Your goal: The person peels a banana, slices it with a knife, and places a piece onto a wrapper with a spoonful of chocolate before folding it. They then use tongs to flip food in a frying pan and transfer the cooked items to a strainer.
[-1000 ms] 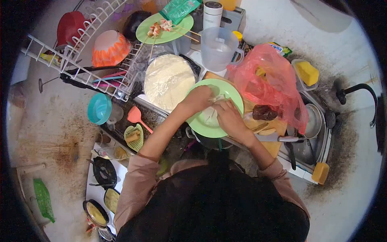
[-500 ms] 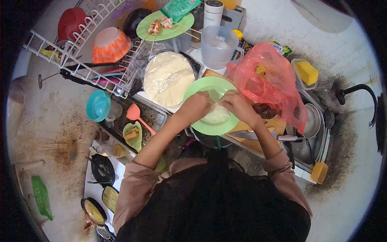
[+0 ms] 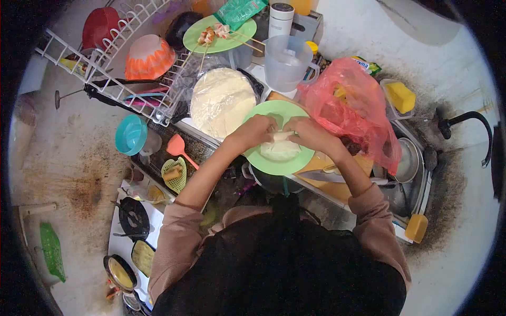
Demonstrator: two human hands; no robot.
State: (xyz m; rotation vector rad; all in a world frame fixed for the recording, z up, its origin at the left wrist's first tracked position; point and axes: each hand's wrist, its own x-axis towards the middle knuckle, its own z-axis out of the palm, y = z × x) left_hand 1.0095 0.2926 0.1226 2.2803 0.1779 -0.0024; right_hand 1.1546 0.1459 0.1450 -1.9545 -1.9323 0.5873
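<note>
A light green plate (image 3: 258, 159) carries a pale spring roll wrapper (image 3: 282, 149), its far part folded over into a ridge. My left hand (image 3: 257, 130) pinches the far left end of that fold. At the far right end, my right hand (image 3: 308, 131) has its fingers closed on the same fold. Whatever lies inside the fold is hidden. Left of the plate is a round stack of wrappers (image 3: 221, 102) under clear plastic film.
Right of the plate sit a red plastic bag (image 3: 353, 105) and a knife (image 3: 316, 176) on a wooden board (image 3: 337, 190). Behind stand a clear jug (image 3: 287, 66) and a green plate of skewers (image 3: 240, 31). To the left are a coral spatula (image 3: 176, 145) and a white dish rack (image 3: 100, 73).
My hands have drawn the wrapper's far edge over into a fold, and my fingers now press lower along it. The view has shifted slightly.
</note>
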